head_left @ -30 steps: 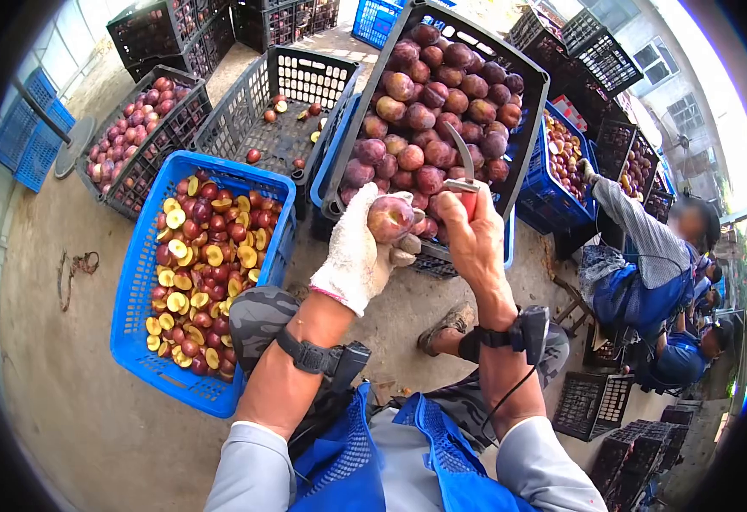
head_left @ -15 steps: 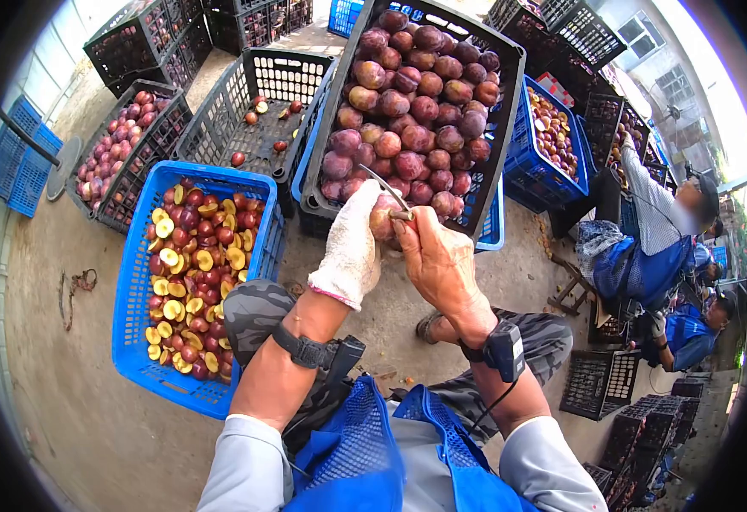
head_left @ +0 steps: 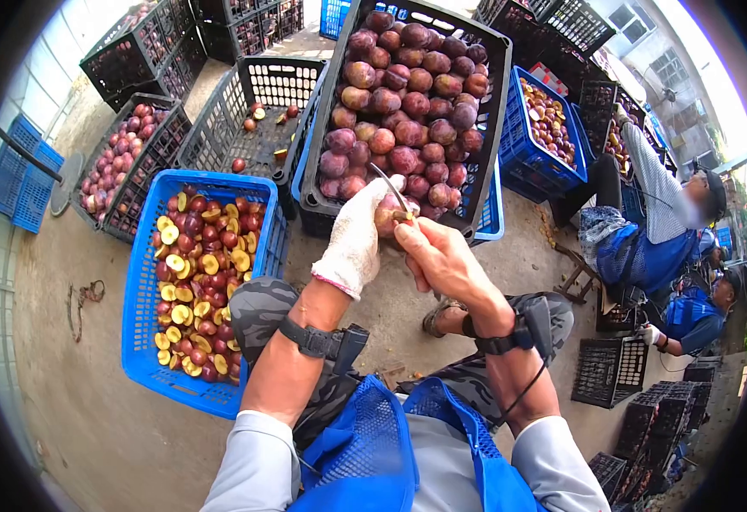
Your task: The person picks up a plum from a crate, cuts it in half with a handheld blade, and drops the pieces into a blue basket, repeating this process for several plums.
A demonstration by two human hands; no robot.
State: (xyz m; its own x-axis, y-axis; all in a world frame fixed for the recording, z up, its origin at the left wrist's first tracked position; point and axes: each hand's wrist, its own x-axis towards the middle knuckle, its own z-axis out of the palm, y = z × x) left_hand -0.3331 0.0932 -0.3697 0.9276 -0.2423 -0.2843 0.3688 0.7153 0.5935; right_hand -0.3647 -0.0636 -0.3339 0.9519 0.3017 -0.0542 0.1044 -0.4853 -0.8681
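My left hand (head_left: 349, 247), in a white knit glove, is closed around a plum (head_left: 385, 217). Bare and closed, my right hand (head_left: 450, 260) grips a small knife by its handle. The curved knife (head_left: 393, 189) lies against the plum, its tip pointing up and left. Just beyond both hands stands a black crate (head_left: 322, 205) heaped with whole plums (head_left: 416, 107). To my left a blue basket (head_left: 139, 290) holds many halved plums (head_left: 181, 294) with yellow flesh showing.
A black crate (head_left: 220, 119) with a few plum pieces stands beyond the blue basket. Farther left is another crate of plums (head_left: 122, 154). At right are a blue basket of cut plums (head_left: 552, 128), co-workers (head_left: 655, 205) and stacked crates (head_left: 668, 418).
My right wrist has rolled and the knife has turned against the plum, its blade now steeper. The left hand keeps hold of the plum. The whole view has shifted slightly.
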